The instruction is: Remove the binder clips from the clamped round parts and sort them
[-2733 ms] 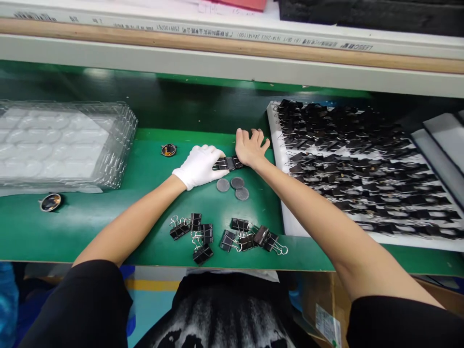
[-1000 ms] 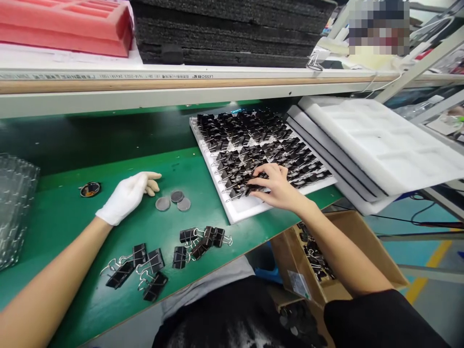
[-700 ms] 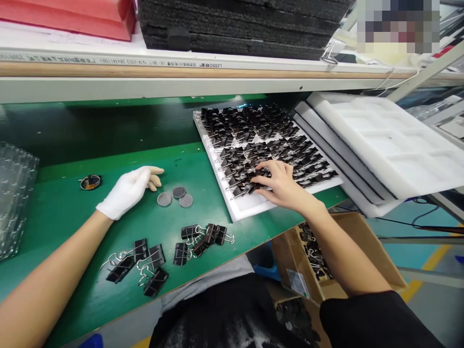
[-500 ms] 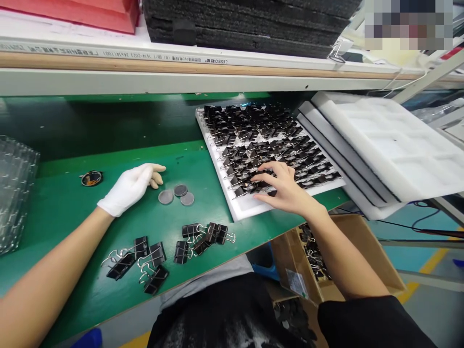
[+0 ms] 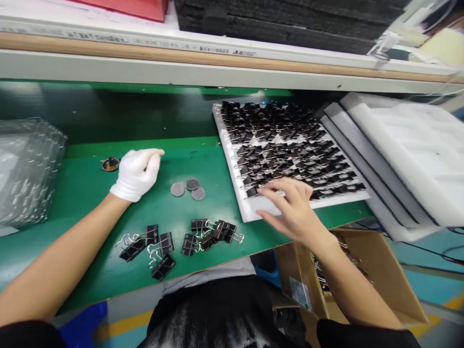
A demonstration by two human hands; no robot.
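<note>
My left hand (image 5: 137, 173), in a white glove with bare fingertips, is above the green table with its fingers curled together; anything inside them is hidden. Just left of it lies a small round dark-rimmed piece with an orange-brown middle (image 5: 110, 164). Bare, my right hand (image 5: 290, 205) hovers at the near edge of a white foam tray (image 5: 250, 212), thumb and forefinger apart and nothing seen between them. Rows of black binder clips (image 5: 293, 164) fill the tray. Three grey discs (image 5: 177, 189) lie between the hands. Loose binder clips (image 5: 162, 267) rest in two groups nearer me.
Stacked white foam trays (image 5: 409, 159) lean at the right. Clear plastic trays (image 5: 29, 169) stand at the left. A shelf edge (image 5: 203, 65) crosses above the table, bearing a black foam block (image 5: 290, 21). Below the table's right side sits a cardboard box (image 5: 387, 275) holding clips.
My left hand has turned and its fingers have curled in. My right hand has drawn back slightly toward the tray's near edge. The whole view has shifted, with the table appearing farther right.
</note>
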